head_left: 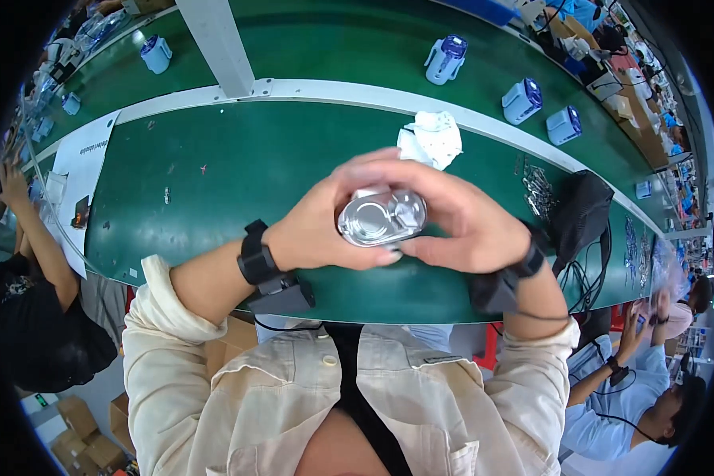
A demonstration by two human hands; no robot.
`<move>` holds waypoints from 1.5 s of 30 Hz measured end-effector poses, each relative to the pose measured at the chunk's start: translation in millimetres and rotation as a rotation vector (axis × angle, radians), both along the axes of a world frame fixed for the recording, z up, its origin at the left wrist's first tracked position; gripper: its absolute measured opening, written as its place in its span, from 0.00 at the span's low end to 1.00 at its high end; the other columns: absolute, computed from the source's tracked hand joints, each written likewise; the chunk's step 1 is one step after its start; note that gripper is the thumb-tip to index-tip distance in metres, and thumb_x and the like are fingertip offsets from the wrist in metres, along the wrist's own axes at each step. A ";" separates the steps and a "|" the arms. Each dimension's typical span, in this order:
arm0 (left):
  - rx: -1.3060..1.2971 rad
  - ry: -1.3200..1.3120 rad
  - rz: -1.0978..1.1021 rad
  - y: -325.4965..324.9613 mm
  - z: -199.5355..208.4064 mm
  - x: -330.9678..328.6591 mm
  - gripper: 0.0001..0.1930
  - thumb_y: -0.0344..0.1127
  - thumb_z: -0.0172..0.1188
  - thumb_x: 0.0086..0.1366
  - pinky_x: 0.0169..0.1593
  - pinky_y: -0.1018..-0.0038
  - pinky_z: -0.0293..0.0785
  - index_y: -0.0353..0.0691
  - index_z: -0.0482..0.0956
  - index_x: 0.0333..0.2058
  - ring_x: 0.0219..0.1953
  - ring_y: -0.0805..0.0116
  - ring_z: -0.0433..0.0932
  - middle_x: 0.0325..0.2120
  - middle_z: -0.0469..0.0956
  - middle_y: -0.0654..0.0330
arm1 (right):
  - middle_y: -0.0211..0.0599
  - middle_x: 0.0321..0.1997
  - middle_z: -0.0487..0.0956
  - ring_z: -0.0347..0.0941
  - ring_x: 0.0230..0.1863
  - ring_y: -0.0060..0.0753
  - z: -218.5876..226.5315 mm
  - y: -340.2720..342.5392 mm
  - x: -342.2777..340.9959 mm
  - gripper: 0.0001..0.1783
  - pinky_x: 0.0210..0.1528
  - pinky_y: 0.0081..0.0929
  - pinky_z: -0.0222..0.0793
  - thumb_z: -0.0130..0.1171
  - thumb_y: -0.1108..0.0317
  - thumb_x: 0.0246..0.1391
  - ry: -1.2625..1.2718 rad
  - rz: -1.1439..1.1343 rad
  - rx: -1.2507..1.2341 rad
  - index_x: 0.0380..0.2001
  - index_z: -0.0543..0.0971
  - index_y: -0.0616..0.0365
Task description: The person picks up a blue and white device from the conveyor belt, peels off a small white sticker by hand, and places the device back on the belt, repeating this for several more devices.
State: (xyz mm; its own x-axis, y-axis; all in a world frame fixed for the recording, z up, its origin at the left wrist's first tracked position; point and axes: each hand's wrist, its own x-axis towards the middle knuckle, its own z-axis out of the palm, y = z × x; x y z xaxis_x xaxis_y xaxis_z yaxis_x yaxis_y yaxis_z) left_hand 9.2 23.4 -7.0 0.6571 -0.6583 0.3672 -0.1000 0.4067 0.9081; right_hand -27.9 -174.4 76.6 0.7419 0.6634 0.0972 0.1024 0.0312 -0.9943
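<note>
Head view is all I've got on my end, and both hands are together, clamped around one clear, shiny piece (382,217) over the near middle of the green surface (254,174). Looks lifted, but I can't judge the gap underneath.

The left hand (313,218) cups its left side and the right hand (480,218) wraps the right, with thumbs on the near edge and fingers crowding together on the far side. They're a bit blurry, so I can't tell how hard they're squeezing. My guess on the two-sided hold: the thing looks slick and rounded, so one hand might let it twist. The ringed face points up at me, probably because they're gripping by the sides.

Crumpled white tissue (432,140) lies just beyond the right hand, handy I reckon. Loose metal bits (539,192) sit farther right beside a black bag (583,210), seemingly parked out of elbow range. Past the white rail (333,91) stand blue devices (446,60), which the rail seems to fence off nicely.
</note>
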 end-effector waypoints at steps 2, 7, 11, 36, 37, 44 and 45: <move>0.112 -0.087 0.129 -4.1 11.6 -7.5 0.43 0.35 0.77 0.43 0.58 0.68 0.67 0.42 0.65 0.59 0.55 0.61 0.70 0.51 0.71 0.55 | 0.45 0.57 0.69 0.62 0.64 0.39 -4.6 -9.3 -12.6 0.38 0.65 0.33 0.56 0.62 0.82 0.41 -0.140 -0.180 -0.034 0.60 0.64 0.65; 0.317 -0.408 0.515 -3.4 21.3 -12.1 0.38 0.35 0.77 0.41 0.53 0.65 0.71 0.41 0.70 0.53 0.50 0.54 0.73 0.45 0.74 0.54 | 0.41 0.46 0.74 0.70 0.47 0.38 -12.8 -6.8 -25.6 0.26 0.49 0.30 0.66 0.68 0.77 0.40 -0.603 -0.568 -0.195 0.47 0.76 0.62; 0.314 -0.559 0.603 -4.2 18.4 -6.9 0.38 0.36 0.78 0.40 0.50 0.63 0.71 0.40 0.70 0.52 0.48 0.52 0.73 0.44 0.75 0.54 | 0.40 0.41 0.76 0.71 0.40 0.36 -16.0 -4.6 -24.0 0.20 0.44 0.30 0.67 0.70 0.74 0.40 -0.687 -0.615 -0.266 0.40 0.78 0.62; 0.350 -0.202 0.011 0.0 20.0 -4.1 0.37 0.42 0.78 0.41 0.44 0.72 0.75 0.38 0.72 0.49 0.39 0.62 0.80 0.39 0.79 0.56 | 0.36 0.31 0.76 0.69 0.30 0.29 5.0 -23.5 -10.9 0.09 0.32 0.24 0.62 0.67 0.75 0.44 -0.543 -0.355 -0.226 0.32 0.83 0.64; 0.350 -0.198 0.006 0.1 19.6 -4.5 0.37 0.42 0.78 0.41 0.44 0.72 0.75 0.38 0.72 0.49 0.39 0.62 0.80 0.39 0.79 0.56 | 0.36 0.31 0.76 0.69 0.30 0.29 6.2 -25.6 -8.7 0.09 0.32 0.24 0.62 0.67 0.75 0.44 -0.537 -0.358 -0.228 0.32 0.83 0.64; 0.364 -0.219 -0.084 0.1 19.8 -6.2 0.37 0.44 0.79 0.40 0.43 0.71 0.76 0.38 0.72 0.47 0.39 0.60 0.80 0.39 0.79 0.56 | 0.35 0.32 0.76 0.69 0.31 0.31 0.1 -31.8 -0.3 0.12 0.32 0.26 0.62 0.70 0.71 0.41 -0.728 -0.158 -0.281 0.33 0.84 0.61; 0.364 -0.218 -0.086 -0.4 19.1 -6.6 0.37 0.44 0.79 0.40 0.43 0.71 0.76 0.38 0.72 0.47 0.39 0.60 0.80 0.39 0.79 0.56 | 0.35 0.32 0.76 0.69 0.31 0.31 -0.5 -30.8 -1.2 0.12 0.32 0.26 0.62 0.70 0.71 0.41 -0.726 -0.160 -0.281 0.33 0.84 0.61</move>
State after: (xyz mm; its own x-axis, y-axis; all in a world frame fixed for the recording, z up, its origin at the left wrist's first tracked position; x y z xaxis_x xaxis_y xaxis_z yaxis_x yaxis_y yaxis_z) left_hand 2.5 23.0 12.1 0.5271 -0.8195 0.2250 -0.2848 0.0792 0.9553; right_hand -29.1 -205.1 76.2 0.6455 0.6259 0.4378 0.7103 -0.2810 -0.6454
